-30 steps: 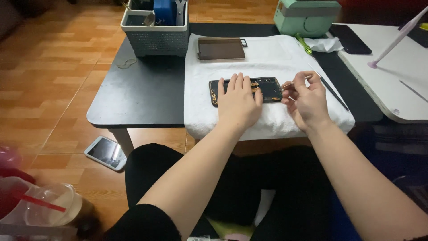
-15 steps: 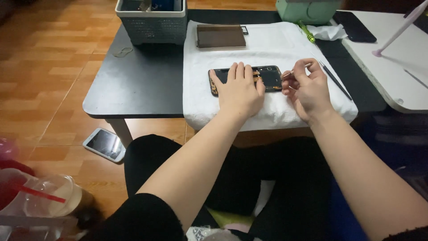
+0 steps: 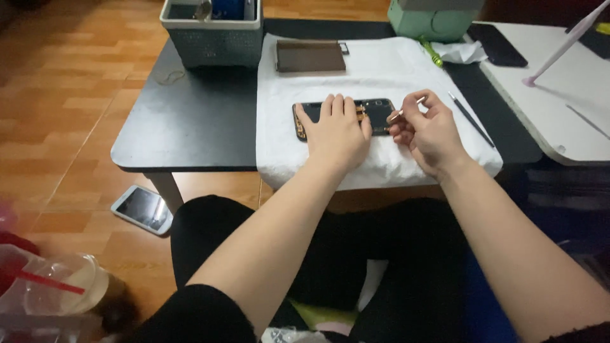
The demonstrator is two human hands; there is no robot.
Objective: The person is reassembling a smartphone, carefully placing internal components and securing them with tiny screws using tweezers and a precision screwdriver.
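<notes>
I keep my left hand pressed flat, fingers spread, on the opened phone lying on the white cloth, while my right hand pinches the slim tool low and steady at its edge.

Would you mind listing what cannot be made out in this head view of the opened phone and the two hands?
- Middle of the opened phone: hidden under the left hand.
- Tip of the thin tool in the right hand: too small to tell its kind.
- Contents of the grey basket: cut off by the top edge.
- Green box: top cut off.
- Plastic cup: blurred, bottom left.
</notes>
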